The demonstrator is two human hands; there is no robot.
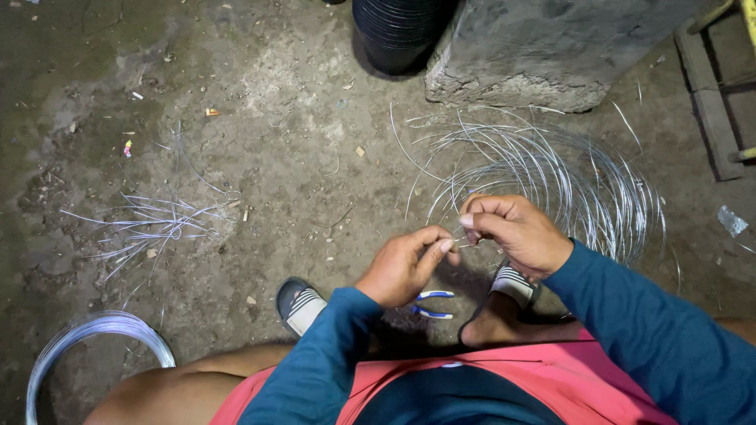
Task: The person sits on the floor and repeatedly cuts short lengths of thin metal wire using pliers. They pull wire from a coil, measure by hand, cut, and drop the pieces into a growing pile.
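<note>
My left hand (403, 266) and my right hand (513, 232) meet over the ground, each pinching a thin silver wire (461, 241) between thumb and fingers. The wire leads back to a loose coil of wire (567, 177) spread on the ground just beyond my right hand. Blue-handled pliers (433, 304) lie on the ground below my hands, between my feet. Both arms wear blue sleeves.
A pile of cut wire pieces (153, 224) lies at the left. A tight wire coil (90, 334) sits at bottom left. A concrete block (543, 51) and a black ribbed tub (398, 31) stand at the top. A wooden frame (713, 102) is at the right edge.
</note>
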